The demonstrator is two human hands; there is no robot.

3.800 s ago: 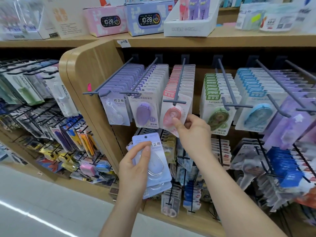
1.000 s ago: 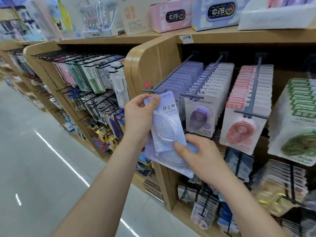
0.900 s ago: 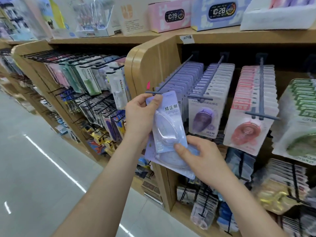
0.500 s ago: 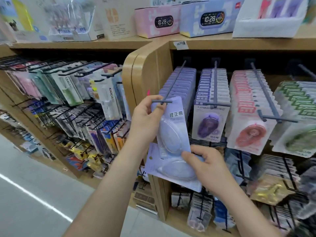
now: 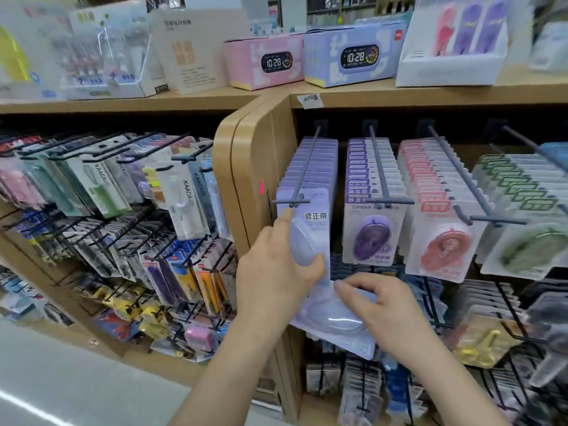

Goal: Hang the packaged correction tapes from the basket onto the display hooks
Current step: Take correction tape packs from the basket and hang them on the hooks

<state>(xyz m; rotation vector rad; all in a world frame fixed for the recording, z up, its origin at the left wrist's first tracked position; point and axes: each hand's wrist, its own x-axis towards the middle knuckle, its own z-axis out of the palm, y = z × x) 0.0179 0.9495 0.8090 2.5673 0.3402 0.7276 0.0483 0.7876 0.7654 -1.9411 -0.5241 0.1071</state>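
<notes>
A pale lilac packaged correction tape [image 5: 313, 222] sits at the tip of the leftmost grey display hook [image 5: 302, 176], its hole at the hook's end. My left hand [image 5: 276, 272] grips that pack by its left edge, index finger stretched up toward the hook tip. A second pack [image 5: 335, 324] of the same kind hangs lower, pinched at its top by my right hand [image 5: 378, 305]. Behind the front pack a full row of lilac packs fills the hook. No basket is in view.
To the right hang rows of purple [image 5: 373, 238], pink [image 5: 442, 244] and green [image 5: 528, 250] tapes on their own hooks. A rounded wooden end panel [image 5: 246, 179] stands just left of the hook. More hooks with pens crowd the left bay [image 5: 107, 195]. Boxes line the top shelf [image 5: 353, 96].
My left hand has lifted the upper pack up and right until its hole reached the hook tip. My right hand still holds the lower pack. The camera has swung closer to the shelf.
</notes>
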